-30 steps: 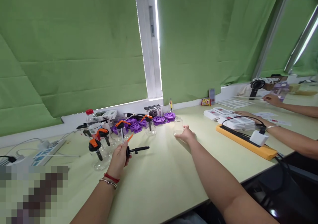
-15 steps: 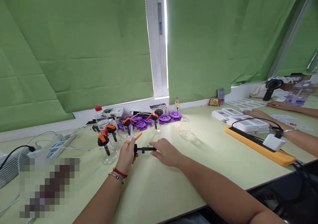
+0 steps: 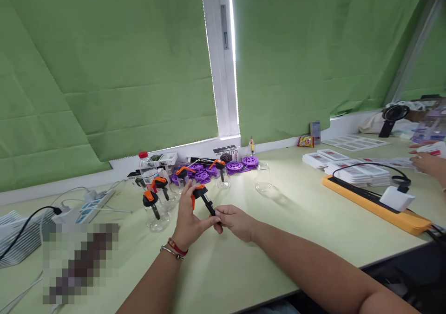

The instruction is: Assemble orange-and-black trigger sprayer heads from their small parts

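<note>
My left hand [image 3: 188, 223] and my right hand [image 3: 235, 221] meet over the pale green table [image 3: 244, 258], both gripping a black pump piece with an orange tab [image 3: 204, 198]. The left fingers hold its orange-topped head; the right fingertips pinch the lower end of its black stem. Just behind stand several clear glass bottles with black and orange tops [image 3: 155, 205]. One empty clear glass bottle [image 3: 263, 184] stands alone to the right.
Purple round parts [image 3: 233, 166], a red-capped water bottle [image 3: 144, 165] and small boxes line the window ledge. A power strip with cables [image 3: 88, 202] lies left. An orange strip with a white charger [image 3: 392, 198], card stacks and another person's hand [image 3: 427, 163] are right.
My right hand left the lone glass bottle, came back and took the black stem. The pump piece turned from lying level to tilted, orange head up. The view shifted slightly.
</note>
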`<state>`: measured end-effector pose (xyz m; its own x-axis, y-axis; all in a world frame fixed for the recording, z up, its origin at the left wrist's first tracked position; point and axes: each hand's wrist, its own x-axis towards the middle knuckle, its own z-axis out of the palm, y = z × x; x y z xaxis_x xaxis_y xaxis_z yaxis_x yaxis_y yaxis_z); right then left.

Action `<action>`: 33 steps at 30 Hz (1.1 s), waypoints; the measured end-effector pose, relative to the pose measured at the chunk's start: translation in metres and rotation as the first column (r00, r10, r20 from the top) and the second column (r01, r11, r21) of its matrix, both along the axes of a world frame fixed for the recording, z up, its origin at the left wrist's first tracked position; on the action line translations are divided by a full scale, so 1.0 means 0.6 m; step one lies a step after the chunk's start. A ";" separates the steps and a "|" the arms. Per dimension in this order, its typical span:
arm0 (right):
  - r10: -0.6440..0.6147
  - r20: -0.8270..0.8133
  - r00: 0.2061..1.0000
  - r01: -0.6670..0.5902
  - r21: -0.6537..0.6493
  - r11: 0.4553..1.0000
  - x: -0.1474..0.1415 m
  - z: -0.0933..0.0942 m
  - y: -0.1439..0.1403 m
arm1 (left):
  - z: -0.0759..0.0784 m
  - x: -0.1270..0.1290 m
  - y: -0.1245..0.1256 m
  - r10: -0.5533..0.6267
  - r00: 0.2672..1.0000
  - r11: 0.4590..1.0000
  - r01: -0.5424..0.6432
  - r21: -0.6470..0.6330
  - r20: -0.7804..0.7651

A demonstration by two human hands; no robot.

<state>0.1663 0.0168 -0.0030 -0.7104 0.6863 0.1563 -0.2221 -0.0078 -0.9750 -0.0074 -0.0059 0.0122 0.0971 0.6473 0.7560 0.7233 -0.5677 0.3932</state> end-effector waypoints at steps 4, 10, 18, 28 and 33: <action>0.010 -0.036 0.999 -0.016 -0.175 0.984 -0.011 -0.020 0.002 | -0.016 -0.005 0.007 0.014 0.989 0.989 -0.035 -0.141 -0.144; -0.085 0.040 0.996 0.093 -0.288 0.953 -0.015 -0.035 0.007 | -0.033 0.006 0.011 0.119 0.972 0.945 -0.173 -0.277 -0.204; -0.056 0.030 0.998 0.062 -0.279 0.958 -0.016 -0.036 0.010 | -0.041 0.013 0.012 0.177 0.967 0.886 -0.237 -0.399 -0.182; 0.013 0.072 0.997 0.003 -0.216 0.976 -0.014 -0.034 0.011 | -0.035 0.021 0.010 0.269 0.939 0.851 -0.335 -0.404 -0.213; -0.013 0.077 0.997 0.031 -0.242 0.970 -0.016 -0.035 0.013 | -0.027 0.029 0.003 0.304 0.917 0.840 -0.385 -0.382 -0.257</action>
